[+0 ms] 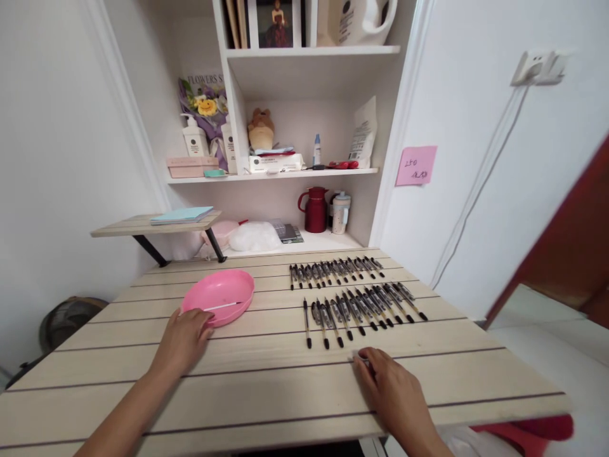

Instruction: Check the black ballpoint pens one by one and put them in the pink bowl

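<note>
At pink dish (219, 287), left hand (186, 336)

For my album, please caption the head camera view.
Left hand at a pink dish, right hand near two rows of pens on a striped table.

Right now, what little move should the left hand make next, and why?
I'd guess the left hand should lift the thin white stick from the pink dish: the hand is at the dish's rim, close to one end of the stick. I can't tell whether it grips it.
</note>
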`<state>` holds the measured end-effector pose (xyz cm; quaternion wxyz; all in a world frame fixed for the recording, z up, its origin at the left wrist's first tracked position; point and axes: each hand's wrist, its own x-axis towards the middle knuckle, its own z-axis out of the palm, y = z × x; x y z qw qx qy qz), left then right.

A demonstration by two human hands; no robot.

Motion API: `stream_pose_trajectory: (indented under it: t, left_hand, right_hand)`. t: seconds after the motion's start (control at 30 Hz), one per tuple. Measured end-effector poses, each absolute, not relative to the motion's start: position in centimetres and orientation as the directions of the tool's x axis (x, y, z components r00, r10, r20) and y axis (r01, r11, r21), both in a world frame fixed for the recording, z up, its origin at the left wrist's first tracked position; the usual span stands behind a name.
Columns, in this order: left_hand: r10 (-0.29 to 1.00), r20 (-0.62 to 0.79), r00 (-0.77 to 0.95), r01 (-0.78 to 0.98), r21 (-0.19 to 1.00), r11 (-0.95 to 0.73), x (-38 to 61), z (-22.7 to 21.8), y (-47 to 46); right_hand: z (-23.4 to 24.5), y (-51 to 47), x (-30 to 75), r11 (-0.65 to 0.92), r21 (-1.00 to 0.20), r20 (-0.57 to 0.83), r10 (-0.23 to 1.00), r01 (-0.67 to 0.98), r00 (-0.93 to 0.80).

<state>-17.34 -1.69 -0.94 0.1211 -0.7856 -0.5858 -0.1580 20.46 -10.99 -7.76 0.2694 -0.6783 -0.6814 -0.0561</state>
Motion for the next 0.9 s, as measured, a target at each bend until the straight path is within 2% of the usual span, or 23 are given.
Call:
stream_pose_trajectory:
  t: [0.27,0.6,0.8,0.9]
  left_hand:
    - [0.75,0.58,0.318,0.926,-0.022,-0.376,-16.7,-3.1,-1.2]
    - [0.697,0.642,0.32,0.907,0.006,-0.422,-16.0,-3.5,-1.8]
    - [0.639,0.689,0.341,0.874,0.018,-0.486,-15.2,-2.6,-2.7]
    - [0.609,0.721,0.331,0.841,0.067,-0.536,-14.1,-1.9,-3.2]
  right_hand:
    - [-7.6,-11.0,20.5,0.05,-0.307,0.453,0.886,0.95,0.099]
    - [-7.7,-10.8,21.4,0.069,-0.426,0.399,0.909,0.902,0.119]
    - [-7.7,-11.1,21.4,0.069,-0.425,0.387,0.915,0.902,0.112]
    - [-7.6,-11.3,21.3,0.062,-0.431,0.372,0.921,0.9,0.115]
